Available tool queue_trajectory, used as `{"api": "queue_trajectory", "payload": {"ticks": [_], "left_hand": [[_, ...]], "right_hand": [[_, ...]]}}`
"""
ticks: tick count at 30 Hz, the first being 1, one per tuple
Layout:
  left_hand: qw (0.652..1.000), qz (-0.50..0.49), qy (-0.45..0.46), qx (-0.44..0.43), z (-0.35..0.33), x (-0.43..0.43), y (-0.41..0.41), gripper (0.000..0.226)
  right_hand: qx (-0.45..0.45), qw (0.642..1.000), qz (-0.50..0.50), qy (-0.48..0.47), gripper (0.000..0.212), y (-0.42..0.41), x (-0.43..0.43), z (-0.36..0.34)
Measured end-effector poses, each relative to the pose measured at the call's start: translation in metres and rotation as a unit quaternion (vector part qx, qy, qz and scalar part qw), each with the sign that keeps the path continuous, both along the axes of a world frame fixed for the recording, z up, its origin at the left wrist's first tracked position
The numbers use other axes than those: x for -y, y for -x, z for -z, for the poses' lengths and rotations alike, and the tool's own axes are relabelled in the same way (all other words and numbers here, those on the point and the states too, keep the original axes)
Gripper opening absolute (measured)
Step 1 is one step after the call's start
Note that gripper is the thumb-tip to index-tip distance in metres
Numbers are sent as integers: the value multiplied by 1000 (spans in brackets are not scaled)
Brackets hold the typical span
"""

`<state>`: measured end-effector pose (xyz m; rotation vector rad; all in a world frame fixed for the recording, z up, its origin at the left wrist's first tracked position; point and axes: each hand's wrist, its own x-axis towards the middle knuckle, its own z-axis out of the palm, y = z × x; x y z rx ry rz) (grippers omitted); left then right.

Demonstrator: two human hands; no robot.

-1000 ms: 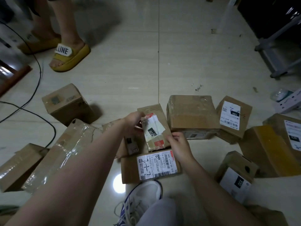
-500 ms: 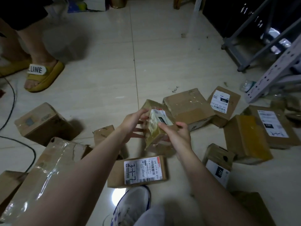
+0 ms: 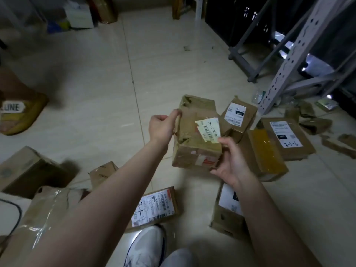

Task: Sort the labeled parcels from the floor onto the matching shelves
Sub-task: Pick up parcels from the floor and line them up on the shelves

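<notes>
Both hands are holding the small cardboard parcel [image 3: 194,143] above the floor near centre view. The left hand [image 3: 163,126] is pinching its 10 o'clock edge and the right hand [image 3: 231,162] is clasping its 4 o'clock corner. Turning the torn white label [image 3: 209,130] squarely toward the eyes should be helping match it to the shelf rack [image 3: 294,53] at 2 o'clock. The box is looking crumpled, dented and taped.

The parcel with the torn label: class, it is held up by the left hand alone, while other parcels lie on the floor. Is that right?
No. The head view shows both hands holding the parcel: the left hand grips its upper edge, the right hand its lower corner. Other parcels do lie on the floor.
</notes>
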<state>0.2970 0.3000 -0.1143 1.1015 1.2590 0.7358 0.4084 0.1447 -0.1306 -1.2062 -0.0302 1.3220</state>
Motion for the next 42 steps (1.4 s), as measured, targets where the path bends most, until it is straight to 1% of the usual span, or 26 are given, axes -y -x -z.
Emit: {"api": "queue_trajectory", "payload": {"ticks": [2,3,5,7,9,11,12,13,14,15,17,18,20,22,23,24,26,28,30,31,32,35,38,39,41,42], "left_hand": [[996,82,31,-30,-18,7,-23,55],[992,109,62,-32,-30,10,-32,57],[982,146,116,-25,-56,10,-49,74],[976,171,134,-27,-82,9,-63,86],[973,180,141,-35,-111,15,-76,85],[973,174,145,-39,-144,26,-87,75],[975,166,146,-37,-160,33,-92,66],[975,157,150,-38,-178,40,-97,60],[976,150,154,-40,-196,47,-103,62],[977,143,154,-48,-215,53,-108,71],[979,138,134,-67,-249,61,-119,96],[979,143,120,-76,-263,62,-126,105],[979,160,96,-81,-300,65,-137,111],[978,177,84,-68,-351,73,-142,106],[978,183,84,-57,-376,77,-144,98],[978,187,87,-46,-399,80,-145,88],[976,189,98,-30,-443,86,-150,70],[974,189,119,-23,-487,93,-153,59],[970,198,140,-19,-531,102,-152,51],[966,211,151,-14,-553,107,-151,47],[960,232,159,-9,-574,113,-150,45],[941,295,166,11,-628,127,-142,43],[921,357,153,21,-667,134,-127,43],[915,377,141,13,-675,135,-121,44],[895,427,127,-18,-692,140,-108,58],[883,451,127,-32,-700,143,-101,65]], "right_hand": [[-37,998,42,-20,38,-5,7,-14],[-52,997,57,-25,40,-9,9,-24],[-73,993,88,-27,34,-19,10,-48],[-91,989,113,-25,32,-28,13,-77],[-89,988,123,-20,39,-36,17,-110],[-83,986,141,-10,47,-44,22,-145],[-70,985,158,3,49,-48,24,-164],[-33,984,173,28,50,-52,28,-181],[13,983,175,48,46,-57,30,-197],[57,981,172,70,39,-61,32,-216],[87,974,180,109,17,-70,38,-252],[114,967,191,124,14,-74,39,-272],[161,957,204,130,20,-79,44,-318],[207,953,181,127,12,-83,50,-358],[222,951,172,132,10,-84,53,-378],[220,953,164,129,14,-85,56,-398],[216,957,144,130,24,-86,62,-437],[241,953,104,153,41,-85,70,-475],[258,945,96,175,58,-79,82,-513],[257,944,106,179,61,-77,89,-533],[250,942,126,184,57,-75,98,-550],[220,939,202,168,30,-65,122,-599],[179,931,279,151,16,-51,145,-641],[166,931,296,136,19,-43,151,-654],[130,929,337,84,42,-27,160,-678],[110,921,367,64,54,-18,163,-688]]}}
